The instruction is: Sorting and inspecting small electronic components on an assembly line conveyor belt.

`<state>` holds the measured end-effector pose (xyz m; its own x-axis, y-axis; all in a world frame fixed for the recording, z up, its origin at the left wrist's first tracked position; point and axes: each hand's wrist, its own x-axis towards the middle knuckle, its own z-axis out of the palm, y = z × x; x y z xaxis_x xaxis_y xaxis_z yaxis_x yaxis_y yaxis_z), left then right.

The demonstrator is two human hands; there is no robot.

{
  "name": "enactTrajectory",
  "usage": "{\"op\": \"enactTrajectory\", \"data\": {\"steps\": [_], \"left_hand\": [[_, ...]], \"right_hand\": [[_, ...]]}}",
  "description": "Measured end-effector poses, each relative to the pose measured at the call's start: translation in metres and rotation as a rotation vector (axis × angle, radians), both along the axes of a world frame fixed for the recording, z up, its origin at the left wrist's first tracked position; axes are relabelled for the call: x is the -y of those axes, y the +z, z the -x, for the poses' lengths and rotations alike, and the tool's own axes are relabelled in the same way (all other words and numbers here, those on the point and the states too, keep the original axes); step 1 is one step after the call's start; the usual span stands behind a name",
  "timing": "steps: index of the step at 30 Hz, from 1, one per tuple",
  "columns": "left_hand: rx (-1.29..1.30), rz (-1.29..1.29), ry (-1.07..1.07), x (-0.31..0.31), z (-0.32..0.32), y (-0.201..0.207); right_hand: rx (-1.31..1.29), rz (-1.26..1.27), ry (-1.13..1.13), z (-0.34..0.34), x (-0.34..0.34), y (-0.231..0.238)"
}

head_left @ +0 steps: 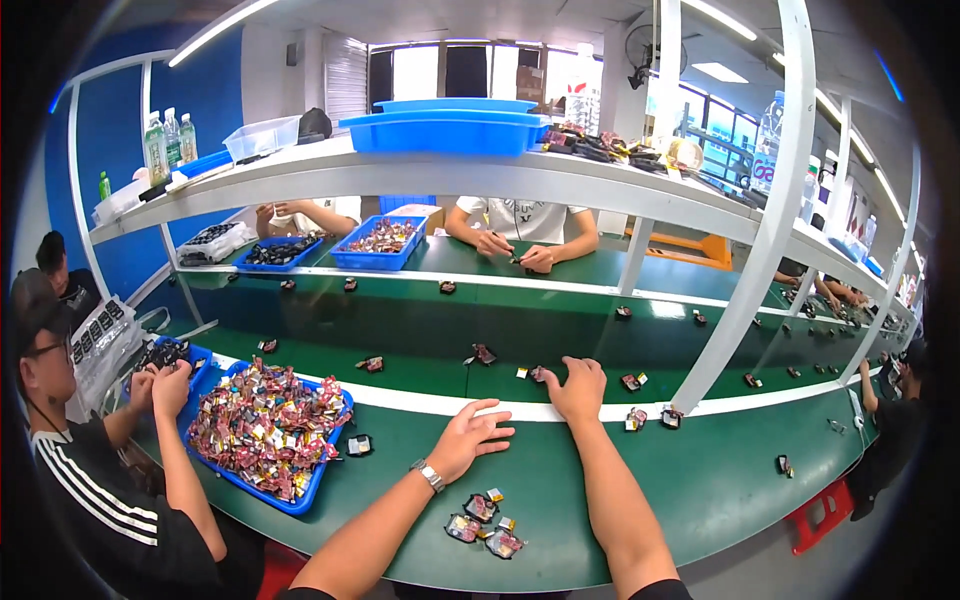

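Note:
My left hand (474,438) hovers over the green bench near the white rail, palm turned inward, fingers apart and holding nothing. A silver watch is on that wrist. At the belt's near edge, my right hand (578,389) has its thumb and fingertips on a small reddish electronic assembly (539,374), partly hidden by the thumb. A small white-and-yellow piece (522,373) shows beside it. Below my hands, between the forearms, a few similar dark-framed assemblies (481,507) lie grouped on the bench.
A blue tray (347,408) heaped with small assemblies stands left, beside a seated co-worker (110,480). The white rail (440,405) borders the green belt (420,335), where scattered assemblies lie. A white post (735,290) rises at right. Overhead, a shelf (450,178) carries blue trays.

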<state>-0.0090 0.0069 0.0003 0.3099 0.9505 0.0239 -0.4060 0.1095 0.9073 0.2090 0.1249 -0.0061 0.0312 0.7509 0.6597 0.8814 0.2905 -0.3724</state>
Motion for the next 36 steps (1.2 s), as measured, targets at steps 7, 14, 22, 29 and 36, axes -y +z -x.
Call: {"op": "enactTrajectory", "data": {"steps": [7, 14, 22, 29, 36], "left_hand": [[0.007, -0.017, -0.014, 0.0, -0.003, 0.003], [-0.115, 0.016, 0.172, -0.009, 0.015, -0.015], [-0.235, -0.05, -0.273, -0.005, 0.022, -0.001], [-0.089, 0.045, -0.127, 0.004, 0.012, 0.003], [-0.126, 0.01, -0.156, 0.002, 0.004, -0.003]], "right_hand": [[0.022, 0.185, 0.035, 0.008, 0.001, 0.002], [-0.301, 0.207, 0.698, 0.011, 0.091, 0.014], [-0.154, 0.326, 0.871, 0.018, 0.124, 0.039], [0.018, 0.098, 0.793, 0.019, 0.124, 0.035], [-0.012, 0.108, 0.741, 0.022, 0.123, 0.031]]}}
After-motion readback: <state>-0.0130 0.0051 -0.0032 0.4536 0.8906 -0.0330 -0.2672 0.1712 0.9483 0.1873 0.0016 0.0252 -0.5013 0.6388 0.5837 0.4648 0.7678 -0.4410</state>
